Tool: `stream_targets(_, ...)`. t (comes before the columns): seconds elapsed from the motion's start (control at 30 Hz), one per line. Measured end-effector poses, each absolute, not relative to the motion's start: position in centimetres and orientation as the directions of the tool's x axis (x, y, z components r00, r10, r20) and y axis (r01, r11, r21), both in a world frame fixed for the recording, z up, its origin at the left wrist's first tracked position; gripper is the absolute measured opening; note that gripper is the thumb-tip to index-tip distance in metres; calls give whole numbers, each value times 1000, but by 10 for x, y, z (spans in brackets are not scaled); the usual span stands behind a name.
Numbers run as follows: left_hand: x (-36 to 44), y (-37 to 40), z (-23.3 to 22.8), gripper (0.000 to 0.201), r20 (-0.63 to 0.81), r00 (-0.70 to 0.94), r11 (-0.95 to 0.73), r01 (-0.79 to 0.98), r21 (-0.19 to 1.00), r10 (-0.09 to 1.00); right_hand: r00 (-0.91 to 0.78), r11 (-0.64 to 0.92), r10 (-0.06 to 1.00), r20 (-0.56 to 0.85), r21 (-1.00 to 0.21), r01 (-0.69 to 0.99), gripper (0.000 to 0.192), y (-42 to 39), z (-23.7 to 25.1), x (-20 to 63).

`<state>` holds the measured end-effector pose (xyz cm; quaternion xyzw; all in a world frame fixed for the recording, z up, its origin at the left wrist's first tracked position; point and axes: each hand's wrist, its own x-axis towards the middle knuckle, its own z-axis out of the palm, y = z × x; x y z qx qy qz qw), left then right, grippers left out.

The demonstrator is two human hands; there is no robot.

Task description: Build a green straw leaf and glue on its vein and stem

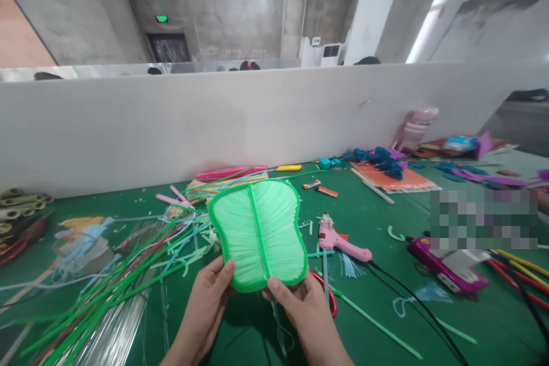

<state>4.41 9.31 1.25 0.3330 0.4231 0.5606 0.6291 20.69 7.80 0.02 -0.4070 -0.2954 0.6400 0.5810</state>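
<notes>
Head view: I'm pinching the lower edge of a green leaf-shaped panel (261, 234) with left hand (210, 291) and right hand (305, 304), holding it above the desk (364, 217). Gripping too hard could be warping its rim; swinging right, knocking the pink glue gun (332, 237). Pink bottle (414, 130) is sitting behind, contents unclear.

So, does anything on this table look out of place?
Green strips look messy, splaying over clear strips at left. The pink glue gun lies sideways beside a frayed blue scrap. The green panel held by the left hand and right hand shows no obvious damage.
</notes>
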Motion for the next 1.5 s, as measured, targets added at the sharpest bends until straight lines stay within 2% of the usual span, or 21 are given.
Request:
stream_targets(0.1, 40, 95, 11, 52, -146, -55, 108, -429, 897, 988, -47, -144, 989, -138, -871, -470, 46, 76, -3, 217)
stream_targets(0.27, 33, 98, 8, 40, -168, -190, 74, -424, 903, 967, -184, -207, 972, -145, -898, -389, 50, 69, -12, 232)
stream_targets(0.47, 35, 97, 10, 46, -188, -214, 69, -466, 882, 959, -170, -235, 968, -185, -905, -355, 52, 64, -10, 236)
stream_targets(0.67, 32, 99, 14, 48, -198, -312, 19, -493, 870, 929, -134, -217, 974, -185, -930, -298, 55, 58, -4, 238)
stream_targets(0.83, 28, 98, 15, 47, -205, -283, 41, -493, 869, 937, -133, -232, 970, -206, -944, -233, 64, 55, -1, 242)
stream_targets(1.03, 19, 101, 18, 48, -193, -279, 43, -467, 883, 941, -230, -214, 958, -170, -960, -181, 59, 55, 12, 253)
stream_targets(1.27, 20, 101, 18, 52, -170, -285, 47, -392, 919, 943, -253, -235, 948, -191, -959, -156, 59, 57, 13, 266)
stream_targets(1.4, 12, 103, 15, 35, -154, -249, 68, -322, 944, 956, -286, -206, 943, -170, -973, -103, 70, 63, 8, 268)
stream_targets(1.5, 6, 105, 13, 24, -155, -204, 95, -277, 956, 967, -258, -139, 958, -122, -989, -50, 65, 71, 6, 267)
